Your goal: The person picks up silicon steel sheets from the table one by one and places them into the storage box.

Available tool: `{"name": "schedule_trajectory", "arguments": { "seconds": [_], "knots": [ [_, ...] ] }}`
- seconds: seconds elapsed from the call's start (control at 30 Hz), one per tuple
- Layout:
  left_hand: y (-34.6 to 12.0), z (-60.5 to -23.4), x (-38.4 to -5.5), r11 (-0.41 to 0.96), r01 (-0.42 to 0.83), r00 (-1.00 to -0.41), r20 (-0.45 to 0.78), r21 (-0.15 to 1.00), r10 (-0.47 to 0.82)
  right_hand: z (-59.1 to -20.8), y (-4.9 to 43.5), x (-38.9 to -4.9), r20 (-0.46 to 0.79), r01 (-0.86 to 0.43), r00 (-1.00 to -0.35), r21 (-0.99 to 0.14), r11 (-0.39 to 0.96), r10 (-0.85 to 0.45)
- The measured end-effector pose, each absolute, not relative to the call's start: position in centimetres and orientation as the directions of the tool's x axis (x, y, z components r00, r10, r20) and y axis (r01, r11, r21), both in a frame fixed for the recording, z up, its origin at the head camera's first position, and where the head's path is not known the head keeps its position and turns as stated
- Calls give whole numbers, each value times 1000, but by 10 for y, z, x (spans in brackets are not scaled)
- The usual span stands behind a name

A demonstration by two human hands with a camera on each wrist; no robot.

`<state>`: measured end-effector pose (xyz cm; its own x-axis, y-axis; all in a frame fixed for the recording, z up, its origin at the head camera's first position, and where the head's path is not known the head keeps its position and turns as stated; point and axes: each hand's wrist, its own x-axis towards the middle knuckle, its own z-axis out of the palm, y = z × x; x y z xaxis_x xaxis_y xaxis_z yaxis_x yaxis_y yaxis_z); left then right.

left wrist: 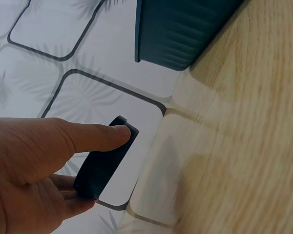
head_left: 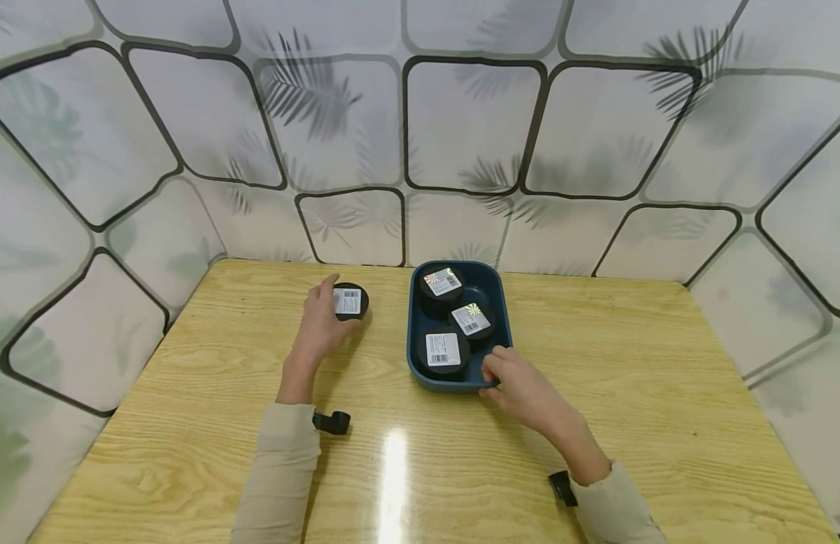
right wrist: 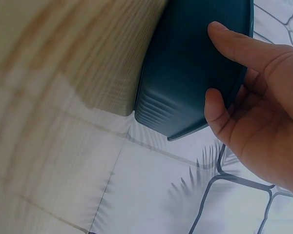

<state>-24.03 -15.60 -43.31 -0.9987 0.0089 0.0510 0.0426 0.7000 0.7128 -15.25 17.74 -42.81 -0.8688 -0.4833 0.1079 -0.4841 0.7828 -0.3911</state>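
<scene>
My left hand [head_left: 322, 317] pinches a flat, round black container [left wrist: 105, 165] with a white printed label on top, left of the dark blue bin [head_left: 504, 310]. In the left wrist view the thumb presses one side of it and the fingers the other, and the container appears raised off the table. The bin's near right corner is gripped by my right hand [head_left: 525, 385], thumb against the outer wall and other fingers over the rim. Inside the bin stand three similar black containers: one at the back left [head_left: 442, 282], one in the middle [head_left: 471, 320] and one at the front left [head_left: 443, 350].
A light wooden table [head_left: 631, 363] carries the bin near its back edge. Behind it and along the sides hangs a pale patterned sheet [head_left: 474, 128]. Each wrist wears a black strap with a small camera [head_left: 333, 423].
</scene>
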Motion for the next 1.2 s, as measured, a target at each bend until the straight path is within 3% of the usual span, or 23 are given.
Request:
{"name": "schedule_trajectory", "arguments": {
  "seconds": [1.2],
  "knots": [
    [-137, -410, -229, 739, 149, -988, 123, 657, 89, -426, 177, -152, 81, -463, -878, -393, 795, -472]
  ]
}}
